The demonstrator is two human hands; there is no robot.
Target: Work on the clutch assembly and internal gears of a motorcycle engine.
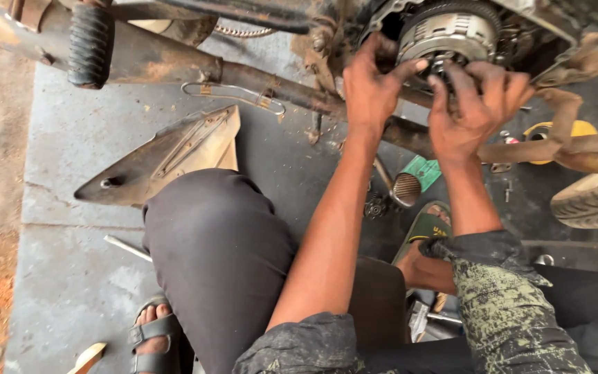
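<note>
— Nearest the lens, what do you see?

— Rolled-up mottled sleeves and a bent knee in dark trousers, with a sandalled foot on the concrete floor at near left.

— And the hands?

— Both reach far and up to a round, ribbed metal clutch assembly set in the open side of a motorcycle engine. The left hand has its fingers spread and curled against the assembly's left edge. The right hand lies over its lower right part, fingers bent onto the centre. Whether either grips a small part I cannot tell.

— How does that assembly look?

— Grey, toothed round its rim, greasy, dark at the hub.

— Much room about it?

— Tight. A rusty exhaust pipe runs just below the wrists, a bent brown lever crosses right of the right hand, and a tyre edges in at right. Left of the knee the floor opens out, save for a dull metal cover lying flat.

— Anything between the forearms?

— A perforated metal cylinder, a green packet beside it, and a green sandal nearer.
</note>
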